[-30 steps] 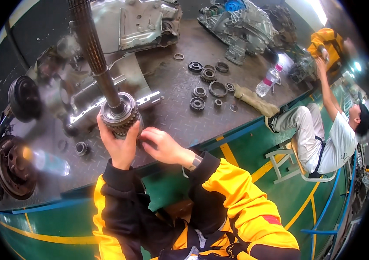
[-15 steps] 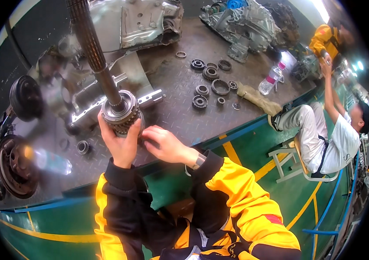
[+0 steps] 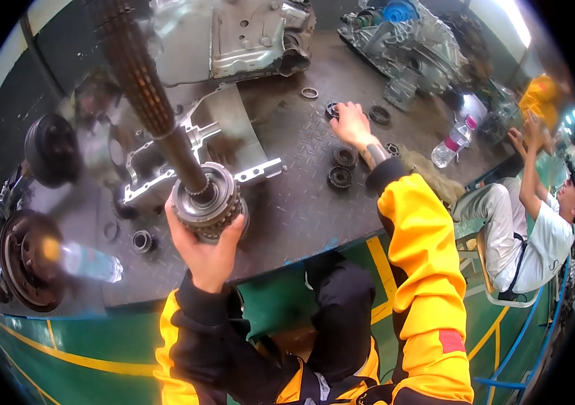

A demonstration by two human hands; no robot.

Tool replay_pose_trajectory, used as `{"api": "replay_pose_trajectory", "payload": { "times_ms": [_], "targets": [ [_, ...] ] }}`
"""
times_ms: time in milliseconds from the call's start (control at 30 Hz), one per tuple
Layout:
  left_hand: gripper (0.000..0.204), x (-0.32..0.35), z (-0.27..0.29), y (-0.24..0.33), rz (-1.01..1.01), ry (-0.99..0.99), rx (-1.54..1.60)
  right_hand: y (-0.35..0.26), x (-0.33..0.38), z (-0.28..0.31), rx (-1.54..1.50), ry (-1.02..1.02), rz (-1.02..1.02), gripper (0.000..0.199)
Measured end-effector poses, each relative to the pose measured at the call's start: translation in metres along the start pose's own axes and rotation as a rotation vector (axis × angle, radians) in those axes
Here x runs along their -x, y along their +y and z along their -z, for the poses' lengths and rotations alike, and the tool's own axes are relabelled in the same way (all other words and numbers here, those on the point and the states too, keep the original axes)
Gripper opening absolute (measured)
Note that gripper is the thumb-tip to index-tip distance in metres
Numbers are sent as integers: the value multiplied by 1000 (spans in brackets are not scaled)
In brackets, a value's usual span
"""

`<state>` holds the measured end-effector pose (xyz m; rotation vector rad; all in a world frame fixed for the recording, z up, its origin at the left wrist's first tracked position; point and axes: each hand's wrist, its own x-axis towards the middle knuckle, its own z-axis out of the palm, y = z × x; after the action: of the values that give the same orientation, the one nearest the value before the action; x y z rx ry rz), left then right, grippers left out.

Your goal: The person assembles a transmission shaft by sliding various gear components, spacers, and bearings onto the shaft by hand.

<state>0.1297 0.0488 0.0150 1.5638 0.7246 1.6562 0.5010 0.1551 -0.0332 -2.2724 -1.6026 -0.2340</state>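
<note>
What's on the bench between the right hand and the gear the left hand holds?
Head view: two dark gears lie just below the right hand; from there to the geared shaft in the left hand, bare checker-plate bench.

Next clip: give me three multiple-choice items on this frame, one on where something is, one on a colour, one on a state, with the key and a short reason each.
1. Where is the right hand?
A. On the geared shaft
B. Out on the steel workbench, at a dark ring-shaped part
C. In the person's lap

2. What colour is the sleeve of the right arm?
A. Yellow
B. Blue
C. White

3. How is the geared shaft held?
A. Lying flat on the bench
B. Raised, the left hand gripping under its gear cluster
C. Clamped in a vise

Key: 1 B, the hand reaches far over the bench among loose rings; 2 A, the sleeve is bright yellow; 3 B, the left hand's fingers wrap the gear cluster from below and the shaft rises toward the camera.
</note>
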Motion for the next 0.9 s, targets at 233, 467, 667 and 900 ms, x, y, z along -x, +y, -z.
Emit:
{"api": "replay_pose_trajectory", "payload": {
  "times_ms": [233,467,667,900],
  "targets": [
    [77,1,9,-9,90,9,76,5,-35,-23,228,-156,-91,43],
    [78,1,9,-7,88,-40,84,2,-41,-37,205,-185,-175,42],
    [78,0,12,-5,53,-19,37,-26,-1,-7,6,-369,228,30],
    [76,-6,13,1,-50,-36,37,-50,49,17,-214,-451,351,88]
  ]
}}
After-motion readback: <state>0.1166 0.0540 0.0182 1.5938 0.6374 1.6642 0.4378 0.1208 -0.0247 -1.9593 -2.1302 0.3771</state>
